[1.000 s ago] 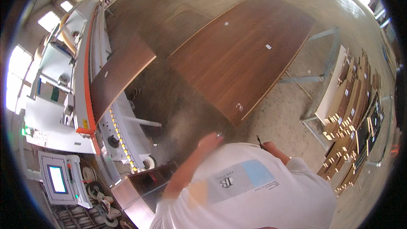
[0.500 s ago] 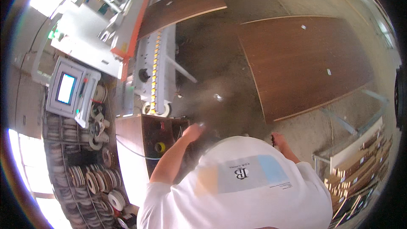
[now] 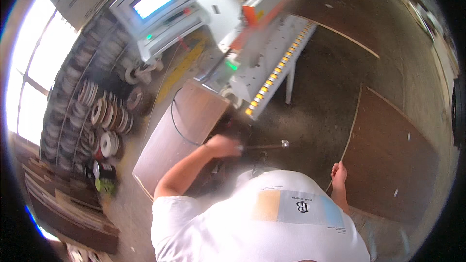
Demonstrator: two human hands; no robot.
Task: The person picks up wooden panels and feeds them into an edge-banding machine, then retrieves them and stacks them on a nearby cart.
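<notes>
My left hand (image 3: 223, 146) is closed and smeared by motion, beside the front end of a wood-grain cabinet (image 3: 170, 138). A thin rod with a shiny end (image 3: 285, 143) reaches rightward from near its fingers; what exactly the hand grips cannot be made out. A dark hose (image 3: 174, 116) curves over the cabinet top and runs toward this hand. My right hand (image 3: 339, 172) is curled into a fist at the left edge of a large brown panel (image 3: 393, 160). Whether it touches the edge or holds something small is unclear.
An edge-banding machine (image 3: 279, 75) with a yellow-and-white roller strip stands ahead, another brown panel (image 3: 340, 24) beyond it. Its control screen (image 3: 153, 2) is at upper left. Racks of banding rolls (image 3: 99, 111) line the left, with stacked boards (image 3: 68, 199) below and a green-and-black can (image 3: 104, 178).
My view has turned left, so the machine, cabinet and panels have shifted right. My left hand now reaches beside the cabinet's end; my right fist is now at the large panel's edge.
</notes>
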